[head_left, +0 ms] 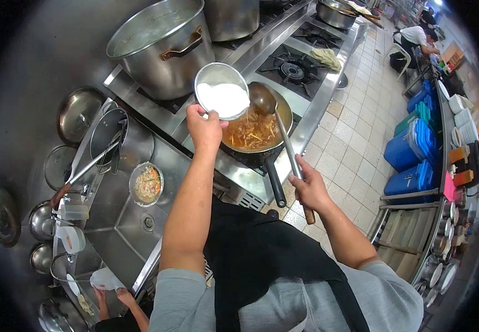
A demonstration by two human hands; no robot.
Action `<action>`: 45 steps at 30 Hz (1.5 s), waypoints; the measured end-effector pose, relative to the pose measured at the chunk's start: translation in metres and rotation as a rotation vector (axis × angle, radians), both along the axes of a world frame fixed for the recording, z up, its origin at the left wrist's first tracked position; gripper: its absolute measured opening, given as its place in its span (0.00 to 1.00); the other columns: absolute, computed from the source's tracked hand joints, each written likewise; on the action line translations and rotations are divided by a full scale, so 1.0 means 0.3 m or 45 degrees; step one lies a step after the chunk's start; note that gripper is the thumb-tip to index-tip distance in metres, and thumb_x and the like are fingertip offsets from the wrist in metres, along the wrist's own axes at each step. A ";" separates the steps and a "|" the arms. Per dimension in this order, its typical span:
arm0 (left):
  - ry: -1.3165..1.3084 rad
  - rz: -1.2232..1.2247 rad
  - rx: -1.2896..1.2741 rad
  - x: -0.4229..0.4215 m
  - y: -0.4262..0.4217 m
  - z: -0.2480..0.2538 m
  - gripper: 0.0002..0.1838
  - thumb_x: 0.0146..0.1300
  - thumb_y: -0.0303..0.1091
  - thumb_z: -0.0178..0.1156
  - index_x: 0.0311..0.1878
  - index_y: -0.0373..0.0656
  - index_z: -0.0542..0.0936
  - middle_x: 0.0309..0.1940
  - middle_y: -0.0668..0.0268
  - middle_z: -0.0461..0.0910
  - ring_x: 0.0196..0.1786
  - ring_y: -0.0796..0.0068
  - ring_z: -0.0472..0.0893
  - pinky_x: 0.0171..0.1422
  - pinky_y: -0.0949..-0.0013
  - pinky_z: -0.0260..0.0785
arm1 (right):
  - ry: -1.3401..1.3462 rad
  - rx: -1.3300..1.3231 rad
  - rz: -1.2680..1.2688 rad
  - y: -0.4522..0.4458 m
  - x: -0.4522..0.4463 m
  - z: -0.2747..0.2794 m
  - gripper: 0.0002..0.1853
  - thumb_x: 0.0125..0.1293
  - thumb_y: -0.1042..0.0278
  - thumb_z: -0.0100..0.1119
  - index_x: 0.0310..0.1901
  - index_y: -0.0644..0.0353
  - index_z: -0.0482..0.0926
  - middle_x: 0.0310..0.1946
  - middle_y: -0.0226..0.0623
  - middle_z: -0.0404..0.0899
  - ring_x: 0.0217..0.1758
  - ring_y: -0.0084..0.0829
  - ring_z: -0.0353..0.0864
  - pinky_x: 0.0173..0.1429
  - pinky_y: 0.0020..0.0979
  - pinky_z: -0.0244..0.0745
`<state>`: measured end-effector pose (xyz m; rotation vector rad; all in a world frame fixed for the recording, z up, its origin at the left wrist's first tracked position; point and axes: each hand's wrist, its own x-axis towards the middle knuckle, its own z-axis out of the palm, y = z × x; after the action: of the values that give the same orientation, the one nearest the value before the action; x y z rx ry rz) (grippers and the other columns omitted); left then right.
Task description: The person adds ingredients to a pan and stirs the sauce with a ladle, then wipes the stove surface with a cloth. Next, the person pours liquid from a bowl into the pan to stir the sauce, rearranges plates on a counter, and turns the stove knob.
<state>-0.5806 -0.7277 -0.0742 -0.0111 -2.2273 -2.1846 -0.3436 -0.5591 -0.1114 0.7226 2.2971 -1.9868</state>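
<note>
My left hand grips a metal bowl of white liquid, tilted over the left side of a frying pan. A thin stream appears to run from the bowl's right rim. Brown broth with pale strips fills the pan, which sits on a burner. My right hand is closed around the handle of a ladle. The ladle's bowl is at the pan's far side, just right of the metal bowl. The pan's black handle points toward me, with no hand on it.
Left of the pan stands a large stockpot of liquid. A sink holds a strainer of shredded food. Another person's hands hold a whitish container at lower left. Blue bins line the right side; a person works farther back.
</note>
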 end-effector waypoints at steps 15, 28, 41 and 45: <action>0.028 -0.018 0.013 0.009 0.003 0.019 0.12 0.58 0.17 0.54 0.41 0.36 0.62 0.49 0.51 0.67 0.32 0.58 0.84 0.28 0.69 0.82 | -0.112 -1.057 -0.090 0.007 0.072 0.156 0.24 0.69 0.70 0.51 0.66 0.61 0.63 0.25 0.28 0.72 0.14 0.16 0.67 0.16 0.21 0.65; 0.044 -0.024 -0.002 0.002 0.012 0.023 0.12 0.58 0.16 0.54 0.40 0.36 0.62 0.49 0.52 0.67 0.30 0.59 0.84 0.27 0.70 0.81 | -0.035 -0.160 -0.015 -0.003 -0.019 0.006 0.36 0.67 0.76 0.57 0.74 0.59 0.54 0.23 0.26 0.68 0.16 0.18 0.67 0.21 0.24 0.65; 0.180 -0.019 -0.113 0.004 0.004 0.019 0.12 0.60 0.17 0.53 0.42 0.37 0.60 0.63 0.44 0.63 0.35 0.57 0.85 0.31 0.69 0.83 | -0.156 -1.200 -0.105 0.008 0.070 0.148 0.22 0.69 0.71 0.50 0.64 0.59 0.65 0.26 0.30 0.72 0.15 0.18 0.67 0.15 0.21 0.64; 0.222 -0.014 -0.091 0.000 0.008 0.004 0.12 0.60 0.17 0.52 0.41 0.36 0.60 0.64 0.45 0.63 0.37 0.56 0.85 0.32 0.68 0.84 | -0.122 -0.882 -0.126 -0.010 0.091 0.173 0.27 0.69 0.72 0.51 0.69 0.58 0.60 0.24 0.30 0.72 0.15 0.20 0.68 0.16 0.22 0.65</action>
<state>-0.5806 -0.7253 -0.0730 -0.2069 -2.2115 -2.0214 -0.3162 -0.5621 -0.0594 0.8297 1.3754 -2.4840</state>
